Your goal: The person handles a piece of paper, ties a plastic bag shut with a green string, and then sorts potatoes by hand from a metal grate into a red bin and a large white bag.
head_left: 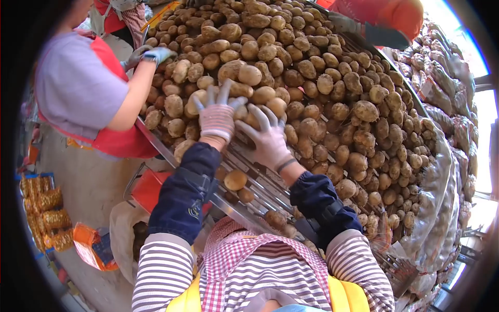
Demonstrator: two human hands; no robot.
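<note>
A large heap of potatoes [312, 93] covers a slatted metal rack [260, 184]. My left hand [217, 115], in a striped glove with grey fingertips, lies at the heap's near edge with its fingers spread against several potatoes. Just right of it, my right hand [266, 135], in a pale glove, has its fingers apart and touches the potatoes in front. Neither hand is closed round a potato. Nearer my body, a loose potato [235, 180] rests on the bare bars.
At the left, a co-worker [86, 83] in a red apron reaches a gloved hand [158, 54] into the heap. Another person's orange sleeve [397, 18] shows top right. Filled net sacks [436, 78] line the right side. An open sack [125, 234] and a red container [148, 190] stand lower left.
</note>
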